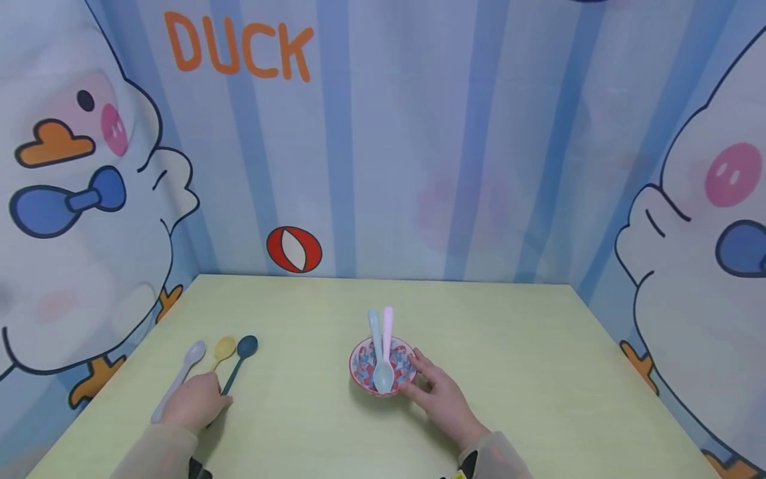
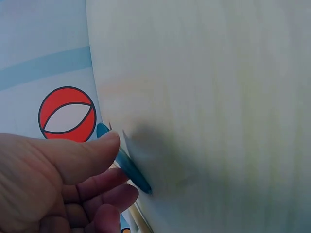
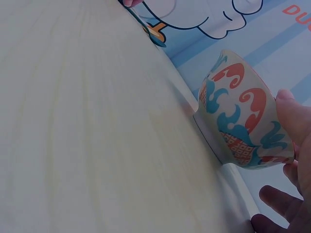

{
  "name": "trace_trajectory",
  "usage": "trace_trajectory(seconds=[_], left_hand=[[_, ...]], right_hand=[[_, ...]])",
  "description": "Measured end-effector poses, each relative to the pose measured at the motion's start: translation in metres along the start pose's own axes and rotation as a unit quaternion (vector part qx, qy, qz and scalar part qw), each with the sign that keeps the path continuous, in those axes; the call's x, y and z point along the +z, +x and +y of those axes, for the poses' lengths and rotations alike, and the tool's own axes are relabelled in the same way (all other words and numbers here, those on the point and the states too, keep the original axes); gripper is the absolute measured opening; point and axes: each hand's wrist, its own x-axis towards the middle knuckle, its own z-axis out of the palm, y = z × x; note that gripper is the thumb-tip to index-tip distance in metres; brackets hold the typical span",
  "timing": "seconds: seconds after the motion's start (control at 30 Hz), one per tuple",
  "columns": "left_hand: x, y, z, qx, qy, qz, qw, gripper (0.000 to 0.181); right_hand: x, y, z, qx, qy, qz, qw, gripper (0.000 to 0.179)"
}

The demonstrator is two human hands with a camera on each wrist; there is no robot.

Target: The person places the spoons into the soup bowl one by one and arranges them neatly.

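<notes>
At the table's left side my left hand [image 1: 194, 402] pinches the handle of a dark teal spoon [image 1: 247, 346], its bowl pointing away from me. In the left wrist view the thumb lies against that teal spoon [image 2: 133, 172]. A yellow spoon [image 1: 225, 348] lies beside it, partly hidden by the hand, and a lavender spoon [image 1: 193, 354] lies further left. My right hand [image 1: 443, 402] grips the right edge of a small patterned bowl [image 1: 361, 369], thumb and fingers at the rim. A light blue spoon [image 1: 383, 378] and a pink spoon [image 1: 387, 326] lean inside the bowl, handles pointing away.
The pale yellow-green table [image 1: 299, 319] ends at a curtain [image 1: 401, 133] printed with blue stripes and ducks, which also hangs along both sides. The bowl's foot meets the tabletop in the right wrist view.
</notes>
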Motion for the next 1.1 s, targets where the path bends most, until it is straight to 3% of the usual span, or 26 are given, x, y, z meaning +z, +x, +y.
trace_trajectory(seconds=[0.3,0.5,0.77,1.1], left_hand=[[0.003,0.003,-0.006,0.011,-0.008,0.002,0.9999,0.019],[0.003,0.006,-0.008,0.003,-0.027,-0.006,0.9996,0.016],[0.003,0.004,-0.009,-0.009,-0.016,-0.012,0.9998,0.022],[0.002,0.006,-0.016,-0.009,-0.026,-0.037,0.9989,0.021]], right_hand=[[-0.001,-0.002,-0.003,-0.005,0.018,0.004,0.9998,0.059],[-0.001,-0.001,-0.002,-0.006,0.006,0.002,1.0000,0.061],[0.000,-0.001,0.000,-0.009,-0.004,0.003,0.9999,0.062],[0.000,-0.001,0.000,-0.005,0.002,0.002,1.0000,0.063]])
